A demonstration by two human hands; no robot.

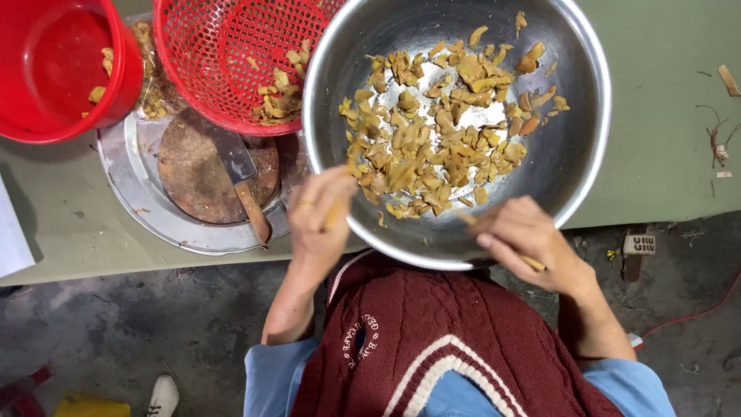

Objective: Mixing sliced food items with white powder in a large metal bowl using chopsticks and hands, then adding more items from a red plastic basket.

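Over the near rim of the steel bowl (575,166) on the bench (656,154), your left hand (323,216) and right hand (529,235) each pinch what looks like a thin stick among yellowish pieces (432,139).

Rough food-prep spot: cleaver (239,174), steel bowl (575,154), concrete floor (131,332).

A large round stainless-steel bowl (575,166) is seen upright at the near edge of the green surface (664,139), its rim overhanging. Small yellow-brown cut pieces (432,131) are spread across its bottom, densest left of centre. One thin tan stick (336,212) is held at the rim, another (532,263) just outside it.
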